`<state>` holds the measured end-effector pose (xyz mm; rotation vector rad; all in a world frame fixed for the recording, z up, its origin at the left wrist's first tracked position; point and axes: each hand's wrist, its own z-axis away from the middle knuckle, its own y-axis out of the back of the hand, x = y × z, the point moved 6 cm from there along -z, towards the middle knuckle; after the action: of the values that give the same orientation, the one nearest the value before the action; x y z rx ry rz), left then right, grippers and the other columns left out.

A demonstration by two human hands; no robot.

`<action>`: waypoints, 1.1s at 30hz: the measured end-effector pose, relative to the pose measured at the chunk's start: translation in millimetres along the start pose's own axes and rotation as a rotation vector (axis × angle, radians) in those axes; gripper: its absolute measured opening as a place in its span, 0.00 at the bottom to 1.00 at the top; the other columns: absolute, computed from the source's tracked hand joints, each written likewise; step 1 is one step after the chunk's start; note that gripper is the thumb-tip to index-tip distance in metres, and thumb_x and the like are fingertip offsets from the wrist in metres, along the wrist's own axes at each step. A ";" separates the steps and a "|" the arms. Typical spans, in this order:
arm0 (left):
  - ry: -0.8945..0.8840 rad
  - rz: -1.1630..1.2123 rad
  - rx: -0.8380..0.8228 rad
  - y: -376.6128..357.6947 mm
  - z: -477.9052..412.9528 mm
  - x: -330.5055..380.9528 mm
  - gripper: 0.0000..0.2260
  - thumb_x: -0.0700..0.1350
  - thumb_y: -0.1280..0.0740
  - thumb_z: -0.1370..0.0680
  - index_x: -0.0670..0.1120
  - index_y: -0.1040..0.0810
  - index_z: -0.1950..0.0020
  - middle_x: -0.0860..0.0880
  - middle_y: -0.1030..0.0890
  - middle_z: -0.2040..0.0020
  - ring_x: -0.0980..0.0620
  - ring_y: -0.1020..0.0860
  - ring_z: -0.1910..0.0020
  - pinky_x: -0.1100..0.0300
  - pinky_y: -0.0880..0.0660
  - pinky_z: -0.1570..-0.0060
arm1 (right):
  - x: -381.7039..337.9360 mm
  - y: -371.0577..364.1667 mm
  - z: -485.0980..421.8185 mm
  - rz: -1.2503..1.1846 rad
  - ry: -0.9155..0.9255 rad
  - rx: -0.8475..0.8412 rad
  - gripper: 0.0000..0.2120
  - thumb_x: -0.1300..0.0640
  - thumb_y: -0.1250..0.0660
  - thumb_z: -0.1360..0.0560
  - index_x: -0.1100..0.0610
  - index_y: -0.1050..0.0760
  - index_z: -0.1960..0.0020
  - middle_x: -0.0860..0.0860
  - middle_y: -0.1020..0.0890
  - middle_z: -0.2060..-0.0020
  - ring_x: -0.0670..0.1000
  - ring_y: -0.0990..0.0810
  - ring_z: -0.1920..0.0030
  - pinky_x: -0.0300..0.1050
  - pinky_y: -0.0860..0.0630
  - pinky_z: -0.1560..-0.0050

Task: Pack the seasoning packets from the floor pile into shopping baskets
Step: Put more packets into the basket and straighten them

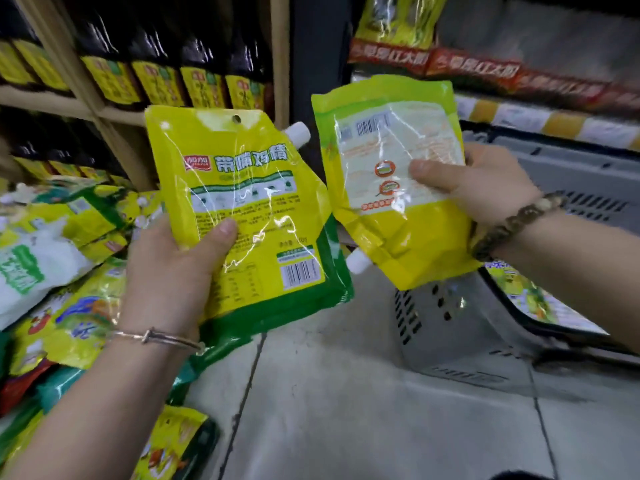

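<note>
My left hand (166, 271) grips a yellow and green spouted seasoning packet (256, 202) by its lower left edge, thumb on its face, white cap up at the right. My right hand (485, 185) holds a second yellow spouted packet (391, 168) upside down, thumb on its printed back and white cap pointing down. This packet hangs above the left end of a grey shopping basket (457, 334), which stands on the floor at the right with packets (533, 299) inside. The floor pile of packets (62, 271) lies at the left, under my left forearm.
Wooden shelves of dark bottles with yellow labels (156, 81) rise behind the pile. A store shelf with red packs (485, 67) and a striped price rail runs at the upper right. Another grey basket (571, 174) sits behind my right hand. Grey floor tiles (346, 410) fill the middle.
</note>
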<state>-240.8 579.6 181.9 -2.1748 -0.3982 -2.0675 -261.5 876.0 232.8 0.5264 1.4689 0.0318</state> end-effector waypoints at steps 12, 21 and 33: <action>0.004 0.064 -0.329 -162.2 16.9 71.7 0.08 0.39 0.33 0.24 0.52 0.21 0.55 0.54 0.16 0.55 0.50 0.18 0.53 0.45 0.23 0.46 | 26.7 172.4 -15.9 -0.054 -0.088 0.182 0.03 0.59 0.27 0.30 0.57 0.20 0.59 0.53 0.15 0.59 0.55 0.16 0.57 0.52 0.20 0.51; 0.043 -0.074 -0.517 -313.8 34.8 58.1 0.12 0.35 0.35 0.23 0.45 0.24 0.42 0.47 0.18 0.47 0.45 0.20 0.48 0.47 0.25 0.43 | 109.6 269.6 -19.7 0.217 -0.205 0.319 0.05 0.57 0.27 0.30 0.54 0.23 0.61 0.54 0.18 0.60 0.50 0.21 0.64 0.46 0.26 0.55; 0.205 -0.379 -0.558 -445.6 49.1 -1.0 0.10 0.35 0.39 0.22 0.38 0.29 0.42 0.39 0.22 0.43 0.40 0.24 0.45 0.54 0.29 0.48 | 214.5 332.6 -49.0 0.126 -0.426 0.453 0.12 0.59 0.27 0.29 0.63 0.22 0.49 0.61 0.18 0.53 0.56 0.21 0.56 0.49 0.24 0.50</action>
<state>-312.4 1019.6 134.6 -2.2558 -0.2435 -2.8695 -183.9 1258.4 150.4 0.9312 1.0202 -0.3032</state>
